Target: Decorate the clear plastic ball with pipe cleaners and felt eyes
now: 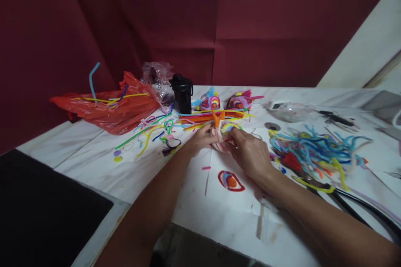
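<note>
Between my hands is a rounded pipe-cleaner craft [220, 133] in pale and bright colours, with orange pointed pieces on top. My left hand [202, 138] grips its left side, fingers closed against it. My right hand [249, 150] presses on its right side with thumb and fingers together; the fingertips are partly hidden. Closer to me, a red-outlined eye shape [231, 181] with an orange centre lies on white paper [216, 198]. Behind the held craft is a bundle of straight pipe cleaners [206, 117].
Two finished-looking colourful crafts [210, 101] stand behind, beside a black bottle [182, 94]. A red plastic bag [109, 110] is at left. At right lie a heap of blue pipe cleaners [322, 148], black-handled pliers [316, 183] and a clear plastic package [294, 112].
</note>
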The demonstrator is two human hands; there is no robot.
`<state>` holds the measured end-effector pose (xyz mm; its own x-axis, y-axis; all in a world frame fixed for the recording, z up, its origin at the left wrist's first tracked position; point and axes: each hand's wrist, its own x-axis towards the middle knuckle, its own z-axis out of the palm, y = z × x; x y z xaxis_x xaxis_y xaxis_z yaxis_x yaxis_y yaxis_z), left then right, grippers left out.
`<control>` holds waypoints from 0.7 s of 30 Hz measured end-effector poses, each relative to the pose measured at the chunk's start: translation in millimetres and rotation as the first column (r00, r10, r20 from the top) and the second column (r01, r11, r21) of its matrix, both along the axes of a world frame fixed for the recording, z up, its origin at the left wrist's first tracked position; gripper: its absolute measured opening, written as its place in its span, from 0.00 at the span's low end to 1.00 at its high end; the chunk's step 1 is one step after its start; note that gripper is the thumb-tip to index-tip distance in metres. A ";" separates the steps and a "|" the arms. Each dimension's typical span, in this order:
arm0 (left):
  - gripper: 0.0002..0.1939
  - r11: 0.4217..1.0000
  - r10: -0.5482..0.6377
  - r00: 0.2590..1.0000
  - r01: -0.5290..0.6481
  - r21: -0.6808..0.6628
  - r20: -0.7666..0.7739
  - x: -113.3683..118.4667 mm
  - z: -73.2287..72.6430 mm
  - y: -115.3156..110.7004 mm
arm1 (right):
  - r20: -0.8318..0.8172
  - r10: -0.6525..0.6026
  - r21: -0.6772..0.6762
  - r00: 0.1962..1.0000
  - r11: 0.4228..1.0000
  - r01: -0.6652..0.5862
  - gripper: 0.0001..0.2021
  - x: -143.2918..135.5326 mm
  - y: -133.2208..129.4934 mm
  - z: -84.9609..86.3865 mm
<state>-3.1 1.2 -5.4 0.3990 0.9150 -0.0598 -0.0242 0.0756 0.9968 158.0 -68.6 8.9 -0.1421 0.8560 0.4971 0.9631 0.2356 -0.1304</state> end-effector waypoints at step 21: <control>0.33 0.999 0.042 0.999 -0.041 0.018 -0.028 2.0 -0.1 -0.4 | 0.519 0.183 0.201 0.835 0.924 -0.327 0.18 21.2 -27.9 -17.1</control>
<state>-1.1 0.8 -5.5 0.3591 0.9317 -0.0540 0.0015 0.0573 0.9984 179.2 -96.5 -8.2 -0.6186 0.5970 0.5108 0.7847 0.4374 0.4391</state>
